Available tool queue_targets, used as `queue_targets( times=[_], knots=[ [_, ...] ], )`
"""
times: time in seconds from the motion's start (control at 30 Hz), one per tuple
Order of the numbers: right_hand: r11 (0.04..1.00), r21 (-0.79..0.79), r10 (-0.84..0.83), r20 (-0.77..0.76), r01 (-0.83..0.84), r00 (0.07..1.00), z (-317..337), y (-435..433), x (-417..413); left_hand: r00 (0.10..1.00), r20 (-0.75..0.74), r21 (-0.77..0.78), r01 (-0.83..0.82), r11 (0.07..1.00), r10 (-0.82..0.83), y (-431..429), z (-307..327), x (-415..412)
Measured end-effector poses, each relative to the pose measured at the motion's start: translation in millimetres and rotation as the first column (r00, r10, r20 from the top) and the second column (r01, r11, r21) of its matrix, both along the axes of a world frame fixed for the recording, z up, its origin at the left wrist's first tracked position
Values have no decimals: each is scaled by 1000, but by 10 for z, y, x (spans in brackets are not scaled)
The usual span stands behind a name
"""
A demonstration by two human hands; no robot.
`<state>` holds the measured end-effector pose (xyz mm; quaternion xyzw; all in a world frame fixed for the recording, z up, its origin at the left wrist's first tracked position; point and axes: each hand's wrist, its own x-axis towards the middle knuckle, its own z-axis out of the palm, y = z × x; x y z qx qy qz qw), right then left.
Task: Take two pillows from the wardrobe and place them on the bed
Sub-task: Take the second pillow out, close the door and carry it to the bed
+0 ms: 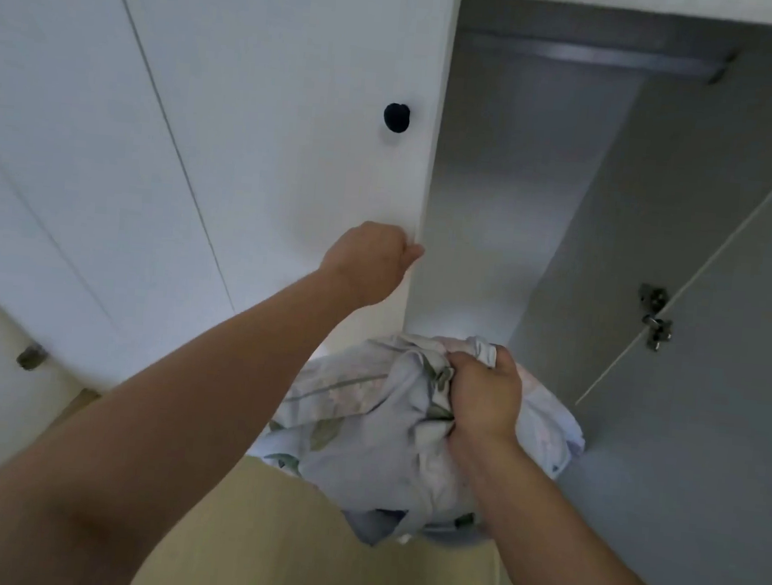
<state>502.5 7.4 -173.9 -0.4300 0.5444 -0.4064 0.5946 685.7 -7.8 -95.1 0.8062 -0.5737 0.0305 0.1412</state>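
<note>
My left forearm (168, 413) fills the near corner while I pull a pillow out of the wardrobe.

My right hand (482, 398) has its fingers clenched tight into a bunch of the flowered pillow (362, 430) cover, and the pillow hangs at the mouth of the open wardrobe (568, 215), low down, half over the floor (260, 538). My left hand (373, 258) reaches up and forward, the arm nearly straight, fingers curled round the edge of the shut door (298, 98) below its dark knob (395, 117); I judge it grips that edge to steady me. My right wrist is bent downward. By my reckoning the job is barely begun: one pillow is coming out, I cannot tell whether a second lies under it, and the bed is not in sight, so the carrying and laying down are all left.
</note>
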Motion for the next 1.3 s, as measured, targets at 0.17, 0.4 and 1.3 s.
queue_targets(
  times=[0.17, 0.4, 1.3],
  knots=[
    [996, -24, -86, -19, 86, 996, 65, -223, 2, 996, -84, 15, 39, 999, -38, -369, -39, 216],
    [985, -41, -170, 18, 170, 985, -49, -369, 172, 987, -78, -26, 136, 990, -137, -649, -162, 378],
    [634, 102, -772, 138, 766, 620, 141, 1306, -688, -184, 417, 107, 982, -153, -890, 203, 490, -2179]
  ],
)
